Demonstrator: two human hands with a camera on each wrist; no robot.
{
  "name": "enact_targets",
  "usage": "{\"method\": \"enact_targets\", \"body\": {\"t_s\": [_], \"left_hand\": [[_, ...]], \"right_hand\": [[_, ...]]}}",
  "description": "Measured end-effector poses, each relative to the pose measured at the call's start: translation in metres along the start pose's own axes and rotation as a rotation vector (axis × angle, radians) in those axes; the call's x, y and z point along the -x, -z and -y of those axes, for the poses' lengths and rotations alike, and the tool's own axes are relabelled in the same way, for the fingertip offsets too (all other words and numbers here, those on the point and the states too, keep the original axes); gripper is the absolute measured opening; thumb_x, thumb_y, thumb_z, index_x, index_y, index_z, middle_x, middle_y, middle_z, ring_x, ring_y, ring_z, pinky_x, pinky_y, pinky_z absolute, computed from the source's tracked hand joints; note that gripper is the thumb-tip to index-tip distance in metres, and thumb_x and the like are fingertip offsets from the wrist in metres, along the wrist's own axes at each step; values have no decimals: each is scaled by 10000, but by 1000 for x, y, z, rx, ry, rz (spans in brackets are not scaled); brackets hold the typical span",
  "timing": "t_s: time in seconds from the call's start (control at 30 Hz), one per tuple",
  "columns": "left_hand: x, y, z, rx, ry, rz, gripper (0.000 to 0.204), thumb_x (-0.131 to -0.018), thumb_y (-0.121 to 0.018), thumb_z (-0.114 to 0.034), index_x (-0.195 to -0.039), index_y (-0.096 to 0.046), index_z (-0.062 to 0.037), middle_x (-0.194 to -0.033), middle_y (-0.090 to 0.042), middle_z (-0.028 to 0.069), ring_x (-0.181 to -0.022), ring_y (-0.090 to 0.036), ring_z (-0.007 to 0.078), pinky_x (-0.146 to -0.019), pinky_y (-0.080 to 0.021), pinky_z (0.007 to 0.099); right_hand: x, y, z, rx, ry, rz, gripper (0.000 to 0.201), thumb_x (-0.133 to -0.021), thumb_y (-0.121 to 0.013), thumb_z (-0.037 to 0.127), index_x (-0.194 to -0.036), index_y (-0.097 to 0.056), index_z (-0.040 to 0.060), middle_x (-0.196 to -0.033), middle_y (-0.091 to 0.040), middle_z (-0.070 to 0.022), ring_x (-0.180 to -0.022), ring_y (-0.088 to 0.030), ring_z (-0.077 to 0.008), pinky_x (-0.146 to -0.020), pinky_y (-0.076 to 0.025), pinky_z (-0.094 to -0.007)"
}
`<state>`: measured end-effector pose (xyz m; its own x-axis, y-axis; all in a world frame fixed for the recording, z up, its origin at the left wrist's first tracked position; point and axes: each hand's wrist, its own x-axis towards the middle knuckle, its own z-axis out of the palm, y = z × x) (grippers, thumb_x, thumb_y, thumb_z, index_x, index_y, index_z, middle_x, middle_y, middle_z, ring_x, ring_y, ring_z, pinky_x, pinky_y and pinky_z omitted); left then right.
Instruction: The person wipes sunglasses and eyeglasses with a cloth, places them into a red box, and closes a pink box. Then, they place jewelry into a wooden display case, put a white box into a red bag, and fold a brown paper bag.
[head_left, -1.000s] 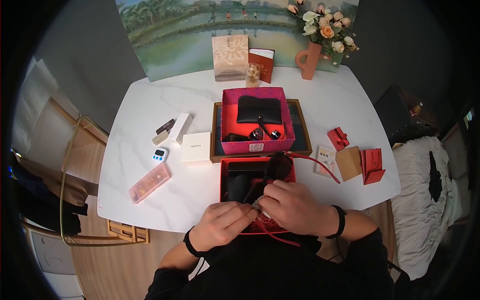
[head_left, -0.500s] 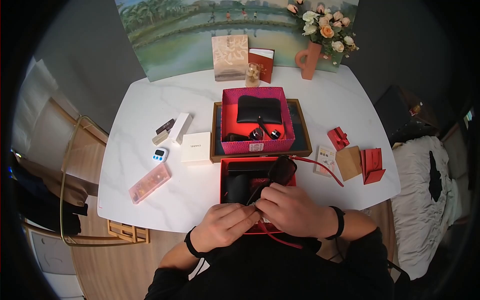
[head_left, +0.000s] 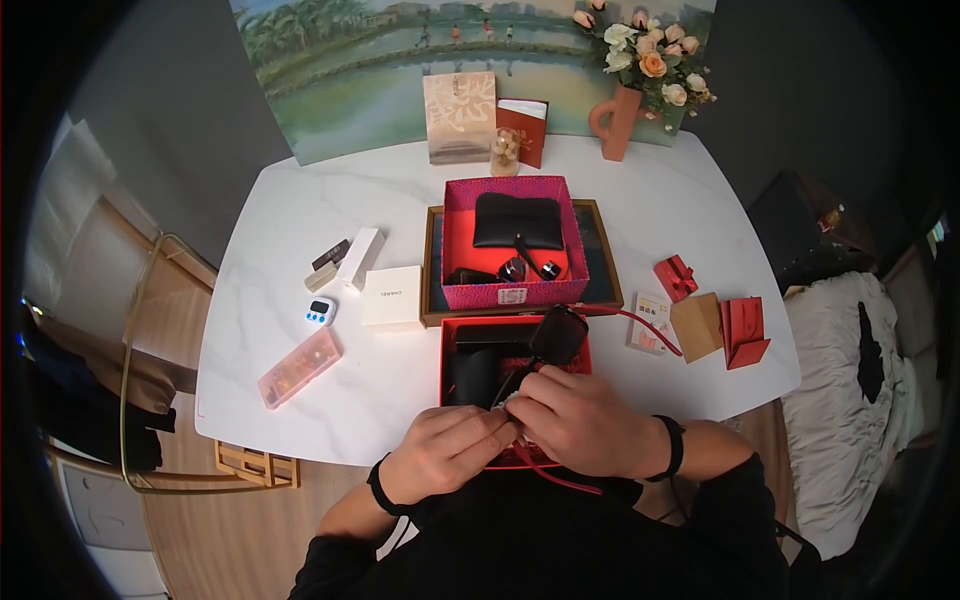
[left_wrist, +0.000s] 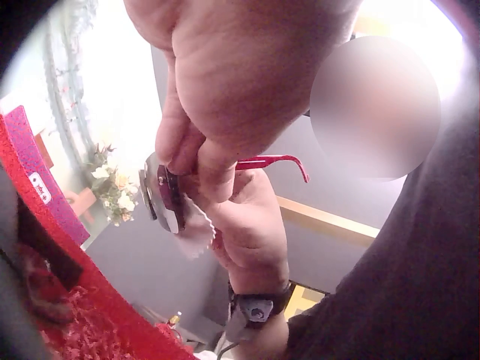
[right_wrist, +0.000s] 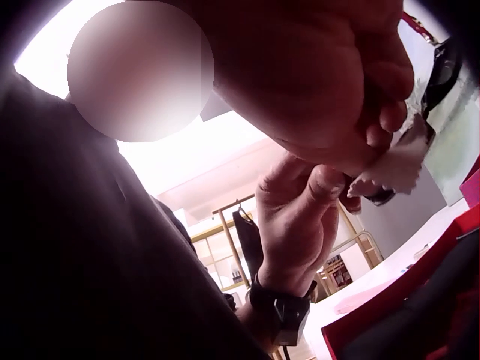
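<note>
Both hands hold a pair of dark sunglasses with red temples over an open red box. The left hand pinches the frame near one lens, its thumb and fingertips close together. A small pale cloth with a zigzag edge is pinched in the right hand against that same lens. One temple points toward the person's body; the other sticks out to the right above the table. Fingers hide most of the near lens. Inside the red box lie a rounded black item and red shredded filler.
Behind stands a pink-purple box with a black pouch. To the left are a white box, a timer and a pink case. Right of the boxes lie a small white packet, a brown envelope and a red wallet.
The sunglasses have rocked slightly in the hands, the far lens and right temple dipping and then rising again. The right hand has shifted a little left with the cloth; the left hand stays nearly still.
</note>
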<state>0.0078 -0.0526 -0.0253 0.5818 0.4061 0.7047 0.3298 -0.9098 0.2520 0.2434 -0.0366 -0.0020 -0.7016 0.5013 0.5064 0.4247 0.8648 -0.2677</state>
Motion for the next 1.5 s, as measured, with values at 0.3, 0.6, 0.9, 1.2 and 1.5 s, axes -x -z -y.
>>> {"method": "enact_targets", "body": {"t_s": [0.3,0.6,0.9,1.2,1.5], "left_hand": [[2,0,2,13,4,6,305,-745,-799,-18,-1039,-755,47,-1006,-704,120,-794,-719,226,-658,-623,331],[4,-1,4,7,2,21,308,-759,-792,-35,-1053,-753,48,-1010,-703,125,-794,-716,229,-649,-616,333],[-1,-1,3,-19,15,-6,234,-790,-854,-42,-998,-773,29,-958,-728,95,-794,-742,220,-637,-616,324],[4,-1,5,2,30,16,264,-775,-855,-47,-1014,-769,27,-950,-725,93,-778,-734,219,-630,-607,321],[4,-2,1,-6,-10,3,314,-750,-794,-26,-1052,-754,48,-1002,-698,119,-792,-713,224,-660,-620,331]], "right_hand": [[-5,10,-1,258,-90,25,143,-846,-740,77,-967,-679,32,-897,-545,-57,-789,-596,-222,-620,-496,-336],[3,8,-8,-21,5,131,168,-848,-734,77,-999,-688,22,-903,-552,-58,-797,-605,-219,-623,-499,-345],[-3,1,-1,100,35,2,208,-845,-739,96,-1021,-690,-4,-913,-565,-63,-826,-618,-219,-641,-518,-322],[-1,17,-6,237,-67,126,222,-833,-741,90,-1031,-699,-3,-911,-564,-68,-814,-606,-226,-631,-506,-350],[0,2,-3,2,37,80,185,-837,-740,76,-999,-691,0,-896,-550,-60,-791,-599,-230,-642,-518,-359]]}}
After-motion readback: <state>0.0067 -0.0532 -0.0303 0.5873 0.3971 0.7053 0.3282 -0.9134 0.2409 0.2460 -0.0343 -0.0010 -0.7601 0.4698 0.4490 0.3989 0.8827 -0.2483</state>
